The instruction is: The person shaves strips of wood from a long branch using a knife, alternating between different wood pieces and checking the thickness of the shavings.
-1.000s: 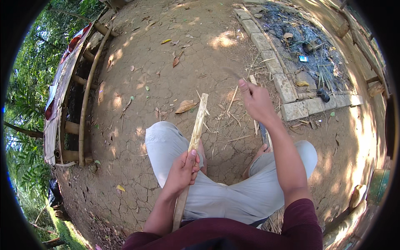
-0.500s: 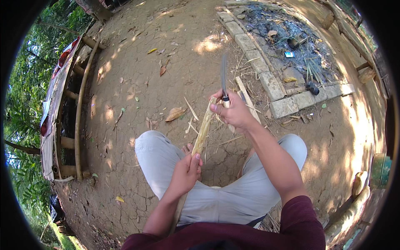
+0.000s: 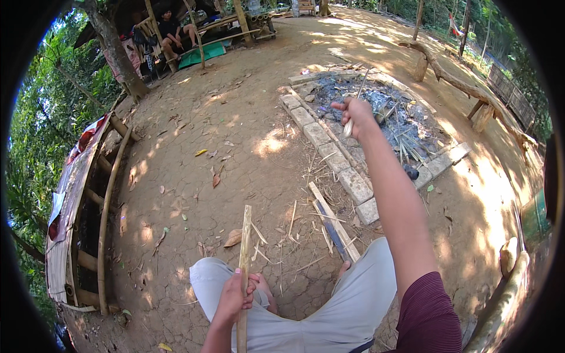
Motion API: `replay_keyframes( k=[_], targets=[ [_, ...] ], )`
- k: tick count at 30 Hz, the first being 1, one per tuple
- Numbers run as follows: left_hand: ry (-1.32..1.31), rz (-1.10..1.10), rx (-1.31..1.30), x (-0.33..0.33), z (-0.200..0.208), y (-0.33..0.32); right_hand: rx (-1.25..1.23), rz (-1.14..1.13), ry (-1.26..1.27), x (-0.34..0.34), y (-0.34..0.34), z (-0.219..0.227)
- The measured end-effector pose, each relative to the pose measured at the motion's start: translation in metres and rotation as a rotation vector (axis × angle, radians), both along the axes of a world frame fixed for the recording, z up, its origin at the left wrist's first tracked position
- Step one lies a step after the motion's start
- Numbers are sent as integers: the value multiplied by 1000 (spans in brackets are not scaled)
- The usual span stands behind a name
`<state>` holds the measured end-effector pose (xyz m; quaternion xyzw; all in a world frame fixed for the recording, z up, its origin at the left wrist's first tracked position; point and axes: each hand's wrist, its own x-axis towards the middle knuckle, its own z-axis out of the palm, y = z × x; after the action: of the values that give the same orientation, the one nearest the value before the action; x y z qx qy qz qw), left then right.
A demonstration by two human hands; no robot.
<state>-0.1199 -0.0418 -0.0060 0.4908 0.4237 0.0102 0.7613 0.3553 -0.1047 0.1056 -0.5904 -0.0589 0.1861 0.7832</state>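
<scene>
Outdoor yard [image 3: 235, 106]: cracked earth [image 3: 188, 153], block-edged ash pit [image 3: 316, 135], bamboo platform [image 3: 73, 191], trees [image 3: 120, 56].

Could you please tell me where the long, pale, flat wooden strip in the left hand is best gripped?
Probably pinch the strip across its narrow width at the far end, coming from opposite the person: that end projects free beyond the left hand.

Daylight, bright but dappled: sun patches over the dirt ground [image 3: 247, 170], hottest strip down the right side, close to washed out. Shelter [image 3: 242, 23] interior at upper left sits in deep shade. Foliage [image 3: 35, 170] at left has glare, bluish fringe at rim. Fisheye curves the bamboo pole [image 3: 106, 217]; corners black. Wood strip [image 3: 245, 235] fairly crisp; knife [image 3: 361, 83] soft, possibly motion blur.
</scene>
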Motion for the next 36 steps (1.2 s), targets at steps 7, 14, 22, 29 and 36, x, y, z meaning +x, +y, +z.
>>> replay_keyframes(
  k=[7, 14, 22, 29, 36],
  targets=[
    [15, 10, -32, -16, -2, 2, 66, 100, -138, 20, 7, 81],
    [21, 13, -86, -23, -14, 11, -517, 759, -449, -110, 58, 48],
    [-31, 92, -124, -33, -21, 25, 39, -235, -165, 0, -15, 58],
    [-15, 30, -42, -8, -9, 26, -476, 670, -437, -192, -17, -56],
    [-16, -186, -70, 36, -13, 9, -332, 743, 52, -281, -14, -161]
  ],
)
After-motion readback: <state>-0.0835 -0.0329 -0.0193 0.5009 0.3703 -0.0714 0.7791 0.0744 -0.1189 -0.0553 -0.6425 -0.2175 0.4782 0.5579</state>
